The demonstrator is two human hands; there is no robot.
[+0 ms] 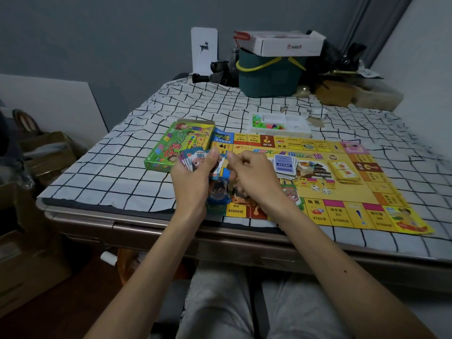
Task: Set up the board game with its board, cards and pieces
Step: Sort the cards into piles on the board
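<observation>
on board (352, 194), two dice (326, 191), two decks (285, 165)

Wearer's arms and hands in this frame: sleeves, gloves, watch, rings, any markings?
No sleeves in view: both forearms are bare to the frame edge. The left hand and right hand are ungloved, with no ring, watch or band visible. One small dark mole sits on the right forearm. The only clothing seen is light grey trousers over the lap.
</observation>
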